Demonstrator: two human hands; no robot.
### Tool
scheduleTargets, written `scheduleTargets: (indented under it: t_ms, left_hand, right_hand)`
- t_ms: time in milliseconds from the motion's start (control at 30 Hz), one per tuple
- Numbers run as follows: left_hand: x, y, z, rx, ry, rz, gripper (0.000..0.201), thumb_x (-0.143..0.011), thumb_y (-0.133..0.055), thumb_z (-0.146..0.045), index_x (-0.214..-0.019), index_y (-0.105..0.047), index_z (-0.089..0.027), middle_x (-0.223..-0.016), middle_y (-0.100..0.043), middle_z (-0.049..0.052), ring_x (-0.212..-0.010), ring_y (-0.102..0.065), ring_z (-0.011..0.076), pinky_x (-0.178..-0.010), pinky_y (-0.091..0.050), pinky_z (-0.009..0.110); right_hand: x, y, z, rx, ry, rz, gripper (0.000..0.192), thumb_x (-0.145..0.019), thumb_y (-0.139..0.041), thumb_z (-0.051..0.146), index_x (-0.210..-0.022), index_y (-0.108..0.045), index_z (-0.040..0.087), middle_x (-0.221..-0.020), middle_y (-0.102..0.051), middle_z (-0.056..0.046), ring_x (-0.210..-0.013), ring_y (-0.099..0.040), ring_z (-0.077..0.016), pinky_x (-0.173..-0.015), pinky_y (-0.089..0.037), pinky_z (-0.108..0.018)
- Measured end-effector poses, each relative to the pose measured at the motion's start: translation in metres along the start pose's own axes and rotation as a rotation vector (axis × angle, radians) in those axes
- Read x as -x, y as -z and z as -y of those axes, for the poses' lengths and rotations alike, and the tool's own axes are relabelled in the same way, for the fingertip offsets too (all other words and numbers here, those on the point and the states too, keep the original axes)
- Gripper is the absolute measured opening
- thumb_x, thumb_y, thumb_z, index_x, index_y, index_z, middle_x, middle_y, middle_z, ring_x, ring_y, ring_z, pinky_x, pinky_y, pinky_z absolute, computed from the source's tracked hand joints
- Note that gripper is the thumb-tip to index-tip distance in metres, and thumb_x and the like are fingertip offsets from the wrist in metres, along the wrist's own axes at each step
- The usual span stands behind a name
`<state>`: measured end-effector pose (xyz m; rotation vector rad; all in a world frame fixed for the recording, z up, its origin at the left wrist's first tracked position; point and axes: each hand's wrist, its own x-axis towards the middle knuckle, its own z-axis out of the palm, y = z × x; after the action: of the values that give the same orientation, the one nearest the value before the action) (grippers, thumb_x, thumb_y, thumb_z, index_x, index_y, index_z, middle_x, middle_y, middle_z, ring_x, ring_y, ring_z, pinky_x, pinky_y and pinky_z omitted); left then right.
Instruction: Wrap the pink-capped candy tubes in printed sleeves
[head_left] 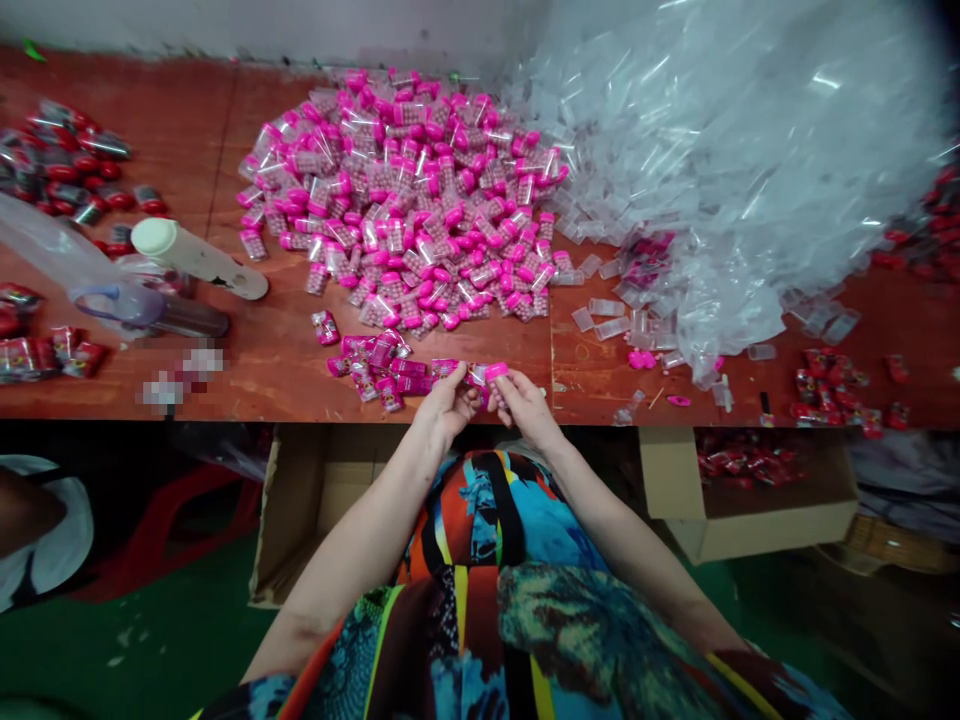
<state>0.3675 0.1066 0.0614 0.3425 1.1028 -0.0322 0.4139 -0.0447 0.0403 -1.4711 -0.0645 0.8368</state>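
Observation:
At the table's front edge, both of my hands are closed around a small clear bottle with a pink cap (496, 372). My right hand (529, 408) pinches it near the cap. The fingers of my left hand (448, 405) are curled in at its other end, partly hiding it. Just left of my hands lies a small group of bottles in printed pink wrappers (379, 362). Beyond them is a big heap of clear bottles with pink caps, filled with pink beads (420, 210).
Clear plastic bags (720, 150) and empty clear tubes (611, 315) cover the right back. A white cylinder (199, 258) and a tumbler (150, 305) stand left. Open cardboard boxes (296, 510) sit below the edge; the right box (772, 520) holds red packets.

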Motion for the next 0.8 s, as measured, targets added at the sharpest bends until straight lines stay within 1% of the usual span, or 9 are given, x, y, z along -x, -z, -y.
scheduleTargets:
  t_ms: [167, 267, 367, 500, 567, 633, 700, 733, 800]
  left_hand:
    - [-0.005, 0.004, 0.003, -0.045, 0.002, 0.02, 0.038, -0.121, -0.069, -0.026, -0.083, -0.07, -0.021, -0.066, -0.067, -0.001, -0.058, -0.054, 0.0119, -0.066, -0.048, 0.029]
    - [-0.005, 0.008, 0.007, -0.153, -0.001, 0.102, 0.038, -0.119, -0.073, -0.028, -0.081, -0.072, -0.021, -0.067, -0.07, 0.001, -0.059, -0.057, 0.0134, -0.067, -0.05, 0.03]
    - [-0.005, 0.011, 0.013, -0.251, -0.011, 0.186, 0.038, -0.113, -0.082, -0.031, -0.077, -0.072, -0.023, -0.067, -0.07, 0.002, -0.059, -0.056, 0.0147, -0.066, -0.049, 0.032]
    - [-0.006, 0.012, 0.016, -0.284, -0.096, 0.159, 0.036, -0.105, -0.087, -0.027, -0.072, -0.074, -0.024, -0.067, -0.071, 0.003, -0.06, -0.054, 0.0152, -0.067, -0.047, 0.032]
    - [-0.005, 0.013, 0.015, -0.257, -0.144, 0.137, 0.035, -0.103, -0.088, -0.024, -0.07, -0.075, -0.024, -0.068, -0.071, 0.003, -0.062, -0.057, 0.0163, -0.067, -0.047, 0.032]
    - [-0.003, 0.014, 0.014, -0.229, -0.169, 0.141, 0.031, -0.099, -0.09, -0.023, -0.071, -0.077, -0.023, -0.071, -0.073, 0.003, -0.066, -0.062, 0.0178, -0.069, -0.049, 0.032]
    - [-0.001, 0.015, 0.014, -0.229, -0.165, 0.159, 0.028, -0.094, -0.095, -0.023, -0.071, -0.079, -0.023, -0.073, -0.075, 0.003, -0.07, -0.065, 0.0191, -0.072, -0.051, 0.032]
    - [0.0, 0.015, 0.015, -0.234, -0.159, 0.173, 0.027, -0.091, -0.098, -0.023, -0.071, -0.079, -0.023, -0.074, -0.076, 0.003, -0.071, -0.066, 0.0195, -0.073, -0.051, 0.033]
    - [0.001, 0.015, 0.018, -0.247, -0.142, 0.2, 0.029, -0.086, -0.102, -0.025, -0.07, -0.079, -0.023, -0.074, -0.076, 0.004, -0.07, -0.066, 0.0195, -0.075, -0.052, 0.033]
  right_hand:
    - [0.002, -0.004, -0.003, 0.023, -0.05, 0.011, 0.043, -0.103, -0.078, 0.048, -0.136, -0.062, 0.025, -0.075, -0.066, 0.004, -0.059, -0.057, -0.0168, -0.046, -0.034, -0.023]
    - [0.002, -0.002, 0.0, 0.06, -0.07, 0.033, 0.058, -0.103, -0.074, 0.048, -0.152, -0.056, 0.023, -0.075, -0.067, 0.005, -0.056, -0.056, -0.0174, -0.048, -0.038, -0.025]
    - [0.002, 0.002, 0.005, 0.136, -0.052, 0.038, 0.065, -0.099, -0.079, 0.048, -0.155, -0.06, 0.023, -0.076, -0.07, 0.004, -0.059, -0.059, -0.0195, -0.056, -0.045, -0.03]
    - [0.002, 0.005, 0.006, 0.312, 0.072, -0.034, 0.07, -0.089, -0.091, 0.049, -0.15, -0.065, 0.028, -0.085, -0.076, 0.0, -0.077, -0.069, -0.0255, -0.065, -0.049, -0.032]
    - [0.004, 0.005, 0.002, 0.208, 0.024, 0.002, 0.071, -0.096, -0.082, 0.058, -0.156, -0.058, 0.029, -0.08, -0.072, 0.003, -0.064, -0.061, -0.0221, -0.058, -0.045, -0.031]
    - [0.007, 0.004, -0.003, 0.078, -0.065, 0.074, 0.072, -0.104, -0.068, 0.064, -0.163, -0.049, 0.028, -0.074, -0.067, 0.006, -0.05, -0.044, -0.0174, -0.051, -0.039, -0.03]
    - [0.009, 0.003, -0.007, 0.064, -0.076, 0.103, 0.075, -0.107, -0.06, 0.066, -0.169, -0.045, 0.027, -0.071, -0.062, 0.008, -0.046, -0.034, -0.0155, -0.048, -0.036, -0.029]
    - [0.01, 0.003, -0.008, 0.084, -0.052, 0.093, 0.075, -0.107, -0.06, 0.065, -0.169, -0.045, 0.026, -0.07, -0.06, 0.008, -0.047, -0.036, -0.0159, -0.049, -0.037, -0.029]
    - [0.01, 0.001, -0.01, 0.166, 0.029, 0.051, 0.073, -0.105, -0.065, 0.059, -0.168, -0.05, 0.026, -0.073, -0.062, 0.006, -0.054, -0.049, -0.0192, -0.054, -0.044, -0.031]
